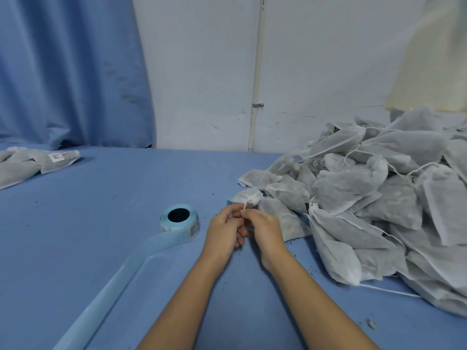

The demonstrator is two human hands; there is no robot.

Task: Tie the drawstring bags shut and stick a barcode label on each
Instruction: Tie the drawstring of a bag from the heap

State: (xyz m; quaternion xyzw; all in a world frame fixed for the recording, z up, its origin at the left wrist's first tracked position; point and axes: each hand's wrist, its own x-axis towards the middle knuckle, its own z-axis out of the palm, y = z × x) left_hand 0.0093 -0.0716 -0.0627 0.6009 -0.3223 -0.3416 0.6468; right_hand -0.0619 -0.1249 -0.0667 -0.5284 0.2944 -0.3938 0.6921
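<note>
While our left hand (223, 229) and right hand (264, 227) pinch its thin string (244, 206) with curled fingers (250, 213), the gauzy white bag (247, 196) looks puckered.

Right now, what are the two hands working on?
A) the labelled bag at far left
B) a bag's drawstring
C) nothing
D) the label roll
B: the left hand and right hand both pinch the drawstring at the gathered neck of a bag; the label roll sits untouched beside them.
</note>
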